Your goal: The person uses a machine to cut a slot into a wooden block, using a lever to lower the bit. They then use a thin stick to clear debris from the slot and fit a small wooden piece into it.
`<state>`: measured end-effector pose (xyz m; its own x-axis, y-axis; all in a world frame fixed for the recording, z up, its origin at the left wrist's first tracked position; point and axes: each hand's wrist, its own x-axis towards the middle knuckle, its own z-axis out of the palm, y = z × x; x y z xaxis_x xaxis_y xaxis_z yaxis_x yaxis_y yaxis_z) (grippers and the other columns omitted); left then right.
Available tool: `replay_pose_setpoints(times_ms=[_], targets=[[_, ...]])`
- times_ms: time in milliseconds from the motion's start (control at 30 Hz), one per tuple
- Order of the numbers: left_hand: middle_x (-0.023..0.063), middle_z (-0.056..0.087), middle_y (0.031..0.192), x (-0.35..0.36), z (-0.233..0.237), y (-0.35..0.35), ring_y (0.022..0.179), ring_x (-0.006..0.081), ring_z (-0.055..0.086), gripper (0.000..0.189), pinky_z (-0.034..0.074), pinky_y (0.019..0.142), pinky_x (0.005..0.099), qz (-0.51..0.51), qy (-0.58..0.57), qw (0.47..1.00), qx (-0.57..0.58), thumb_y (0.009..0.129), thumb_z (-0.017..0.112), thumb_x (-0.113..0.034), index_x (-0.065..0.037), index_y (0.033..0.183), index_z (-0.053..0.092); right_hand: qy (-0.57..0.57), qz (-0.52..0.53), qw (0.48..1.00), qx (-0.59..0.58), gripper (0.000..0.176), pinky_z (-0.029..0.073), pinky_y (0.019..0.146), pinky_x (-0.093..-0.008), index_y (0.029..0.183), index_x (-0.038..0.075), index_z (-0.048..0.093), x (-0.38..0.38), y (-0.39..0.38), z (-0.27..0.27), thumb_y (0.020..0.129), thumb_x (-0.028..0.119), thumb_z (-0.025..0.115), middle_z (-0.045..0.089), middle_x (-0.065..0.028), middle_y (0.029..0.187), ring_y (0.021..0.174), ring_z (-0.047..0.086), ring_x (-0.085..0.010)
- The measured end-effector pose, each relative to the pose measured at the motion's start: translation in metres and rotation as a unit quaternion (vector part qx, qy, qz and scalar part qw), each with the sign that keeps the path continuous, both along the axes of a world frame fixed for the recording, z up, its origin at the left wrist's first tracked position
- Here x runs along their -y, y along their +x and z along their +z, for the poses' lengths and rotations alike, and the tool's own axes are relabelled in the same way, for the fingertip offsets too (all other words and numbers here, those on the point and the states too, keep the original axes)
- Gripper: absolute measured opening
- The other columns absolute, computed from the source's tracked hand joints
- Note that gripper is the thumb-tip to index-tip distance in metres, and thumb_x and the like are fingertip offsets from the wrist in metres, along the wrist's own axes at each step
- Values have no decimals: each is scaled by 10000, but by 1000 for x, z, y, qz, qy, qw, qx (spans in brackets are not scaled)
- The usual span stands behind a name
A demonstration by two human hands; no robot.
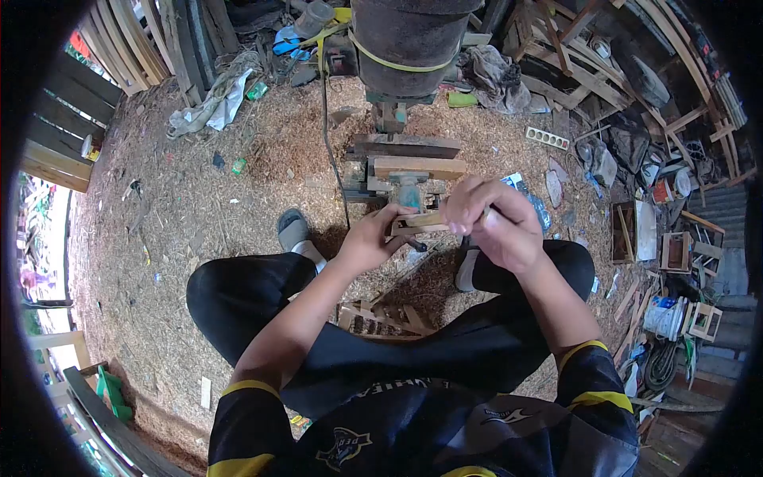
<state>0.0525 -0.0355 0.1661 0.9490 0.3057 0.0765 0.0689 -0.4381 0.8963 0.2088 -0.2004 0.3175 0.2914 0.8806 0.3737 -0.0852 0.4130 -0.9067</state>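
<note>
My left hand (370,242) grips a small light wooden piece (429,223) with a dark slot near its left end, thumb below and fingers above. My right hand (504,226) is closed at the piece's right end, fingers curled and pinched; what they hold is hidden. Just beyond the hands stands a worn greenish metal part (408,195) of a bench device. A thick wooden block (421,168) lies across it. Below my left thumb, a short dark handle end (416,245) sticks out.
A large dark bucket (409,36) with a yellow band stands ahead. Wood shavings cover the floor (238,191). A dark cable (327,135) runs down on the left. At right are a power strip (548,138) and small wooden frames (676,253). A slatted wooden piece (389,319) lies between my legs.
</note>
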Motion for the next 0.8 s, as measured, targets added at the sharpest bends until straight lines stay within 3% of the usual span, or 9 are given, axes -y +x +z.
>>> replay_pose_setpoints(times_ms=[133,300,367,400,500,533,667,800], targets=[[174,726,1146,-2,-4,2,1082,408,694,484,557,888,465,-11,-24,999,-22,894,801,-187,-145,1333,603,71,32,995,60,160,556,769,-433,984,69,550,10,8,15,1043,178,651,600,-103,898,837,634,-224],[174,729,1150,0,4,-1,1084,398,699,465,561,885,456,-2,8,999,-36,912,783,-171,-145,1337,596,49,-53,997,14,217,556,828,-460,1016,85,441,10,12,11,1054,198,623,601,-129,849,842,641,-269],[174,725,1166,-1,12,1,1090,395,700,461,561,885,451,-4,-6,994,-108,910,781,-151,-133,1331,594,44,-48,998,-18,215,554,845,-459,997,87,421,7,9,8,1063,198,593,597,-139,849,850,645,-286],[174,723,1174,-1,14,1,1093,393,700,459,562,885,448,-4,-14,990,-143,909,780,-140,-128,1328,594,39,-68,997,3,224,505,780,-416,962,98,401,5,2,12,1071,242,534,558,-116,813,767,579,-239],[178,716,1190,0,-9,1,1082,387,708,458,563,880,439,-15,-47,998,42,896,786,-108,-112,1314,598,80,40,996,-15,260,410,708,-382,927,115,390,3,8,6,1064,313,489,502,-79,777,690,464,-189],[177,716,1195,0,-11,1,1080,382,711,454,563,879,432,-16,-37,998,47,897,787,-101,-107,1311,600,61,23,998,-19,319,339,677,-372,875,120,387,3,2,5,1055,372,463,448,-52,742,655,367,-167],[168,719,1201,-2,-3,0,1072,365,720,446,563,875,409,-26,0,999,33,898,797,-96,-98,1301,605,71,35,996,-39,416,366,658,-370,808,104,380,-6,-15,-2,1078,406,474,448,-44,706,664,445,-192],[154,730,1175,-1,12,-1,1074,360,721,454,562,868,398,-22,12,1000,3,887,820,-112,-96,1290,612,-66,72,993,-71,486,326,582,-323,788,95,414,1,-16,0,1085,461,529,430,-15,620,587,430,-168]])
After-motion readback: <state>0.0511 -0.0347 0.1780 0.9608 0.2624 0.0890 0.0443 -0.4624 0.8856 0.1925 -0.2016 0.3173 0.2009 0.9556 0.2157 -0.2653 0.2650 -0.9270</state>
